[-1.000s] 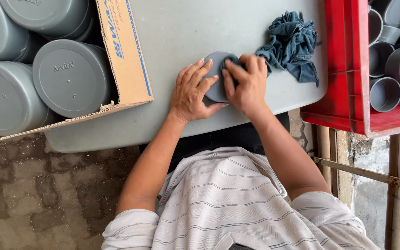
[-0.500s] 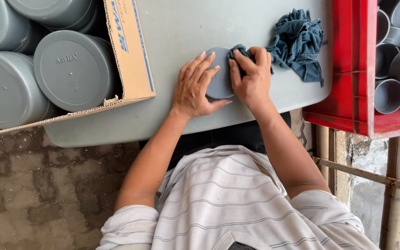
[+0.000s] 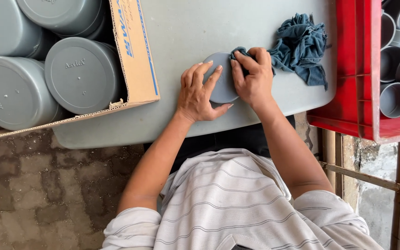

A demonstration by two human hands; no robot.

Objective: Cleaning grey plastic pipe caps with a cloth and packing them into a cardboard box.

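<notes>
Directly between the two hands, at the near edge of the grey worktop (image 3: 177, 41), lies a small round grey cap (image 3: 221, 85), flat side up and close to the person's body. The left hand (image 3: 199, 95) rests spread over the cap's left half, fingers splayed across its top and thumb hooked round its near rim, pinning it down rather than gripping it shut. The right hand (image 3: 253, 79) meets the cap from the other side: its fingers are curled and pinch a fold of the dark blue rag (image 3: 302, 44) against the cap's right and far edge. The rest of the rag trails away to the right and further out on the worktop, bunched in a heap just beside that hand.

Being round, the cap has no long axis to speak of; what counts is that it sits squarely between the hands, touched by both, with the left covering more of its face and the right holding the cloth at its rim.

Well to the left stands an open cardboard box (image 3: 133, 69) of larger grey round caps (image 3: 82, 74). To the right, a red crate (image 3: 357, 69) holds grey pipe fittings (image 3: 394, 99), apart from both hands.
</notes>
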